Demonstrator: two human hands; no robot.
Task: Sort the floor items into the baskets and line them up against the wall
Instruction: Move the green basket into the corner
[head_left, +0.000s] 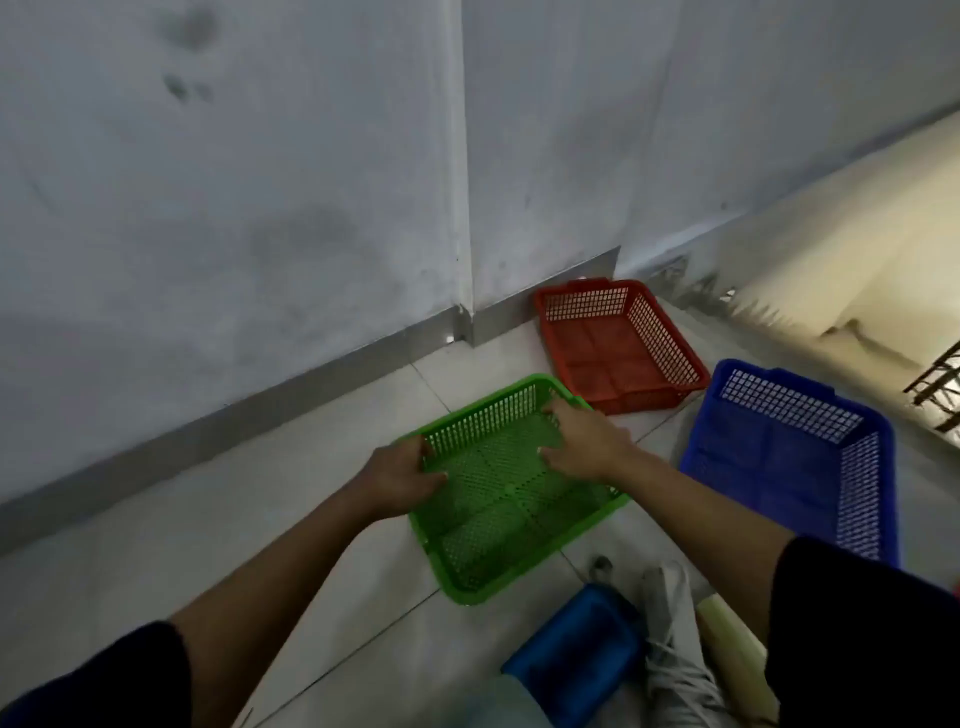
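In front of me stands a pale grey wall (234, 182), smudged with darker marks, with a vertical corner edge (464, 156) where one section steps forward. A metal skirting strip (218, 421) runs along its foot, and I crouch on a floor of large light tiles (130, 545). Warm yellowish light falls across the floor at the far right (857, 249), while my corner is dim.

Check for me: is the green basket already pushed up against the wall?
No, the green basket sits out on the floor tiles, clear of the wall, with the left hand and right hand on its rims.
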